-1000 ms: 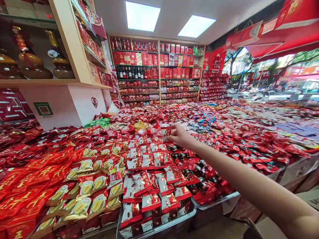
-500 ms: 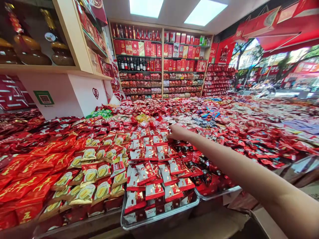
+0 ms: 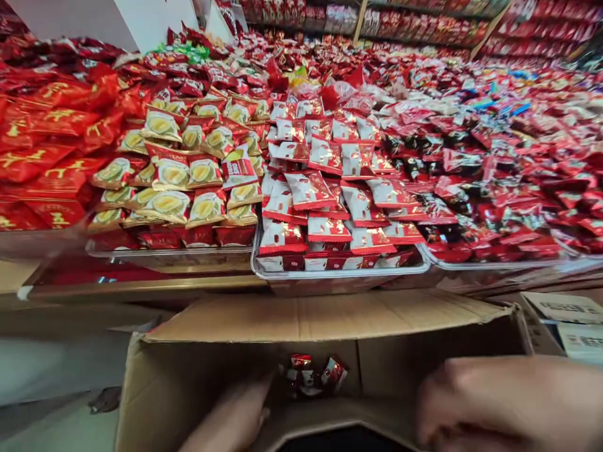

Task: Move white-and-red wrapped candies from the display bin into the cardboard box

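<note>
Cardboard box sits open at the bottom of view, flaps spread, just below the front edge of the surface. Inside it, against the far wall, a small cluster of red-and-white packets lies on the bottom. Left hand is down inside the box, just left of the packets and close to them; contact not clear, fingers blurred, so I cannot tell whether it is spread or curled. Right hand is at the box's right side, near the rim, heavily motion-blurred; cannot tell its grip either, nothing visibly held. Above the box, a metal tray on the surface carries rows of matching red-and-white packs, overlapping like shingles. Left of it, a second tray holds yellow-and-red packs. Further left, plain red packs with gold print. Right of the middle tray, a third tray with darker red packs. Behind all that, mixed red sweets cover the surface to the back shelves. Another carton with a printed label sits to the right of the box, touching or just beside it.
</note>
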Motion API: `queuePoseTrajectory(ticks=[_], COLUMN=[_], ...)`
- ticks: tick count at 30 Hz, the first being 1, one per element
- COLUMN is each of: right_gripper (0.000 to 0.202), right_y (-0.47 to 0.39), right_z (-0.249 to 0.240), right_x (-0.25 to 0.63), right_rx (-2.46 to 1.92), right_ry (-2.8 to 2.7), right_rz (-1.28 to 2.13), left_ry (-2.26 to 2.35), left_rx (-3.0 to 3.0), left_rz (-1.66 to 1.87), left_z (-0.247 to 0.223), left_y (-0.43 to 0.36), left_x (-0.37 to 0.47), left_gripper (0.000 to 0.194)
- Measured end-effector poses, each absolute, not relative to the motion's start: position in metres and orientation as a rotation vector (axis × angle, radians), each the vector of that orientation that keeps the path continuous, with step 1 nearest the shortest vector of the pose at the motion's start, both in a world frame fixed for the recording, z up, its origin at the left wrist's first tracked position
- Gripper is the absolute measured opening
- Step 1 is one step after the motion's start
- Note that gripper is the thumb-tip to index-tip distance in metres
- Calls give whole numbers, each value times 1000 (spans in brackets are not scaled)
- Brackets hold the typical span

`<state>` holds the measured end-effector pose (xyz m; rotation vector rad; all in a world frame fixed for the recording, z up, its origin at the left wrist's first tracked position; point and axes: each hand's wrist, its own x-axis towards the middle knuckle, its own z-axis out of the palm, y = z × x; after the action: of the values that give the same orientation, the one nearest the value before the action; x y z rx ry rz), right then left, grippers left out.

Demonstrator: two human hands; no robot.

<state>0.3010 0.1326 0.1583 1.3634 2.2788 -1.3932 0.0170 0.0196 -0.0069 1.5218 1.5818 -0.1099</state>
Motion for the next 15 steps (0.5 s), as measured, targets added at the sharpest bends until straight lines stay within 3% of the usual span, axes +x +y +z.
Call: queuePoseTrajectory(ticks=[1,2,9,12,15], right_gripper=[21,27,35,25,24], right_y=[122,114,102,97,98], right_z=[138,117,0,-5,30], right_x=[300,295,215,201,214], right_rx=[1033,985,1219,1177,1152], right_ry=[2184,2172,2179,2255,2398], right_rz=[-1407,-1351,-1021,-1008,-1006], left_ry=[1529,1482,1408,1460,1531], left_rx=[1560,1593,1599,1523,1442], left_rz=[-83,-58,-22,-29,-38], left_z=[-8,-10,-29,-21,7], left_y=[25,30,38,35,30], left_x=[22,28,42,37,28], left_gripper=[62,62,52,32,37])
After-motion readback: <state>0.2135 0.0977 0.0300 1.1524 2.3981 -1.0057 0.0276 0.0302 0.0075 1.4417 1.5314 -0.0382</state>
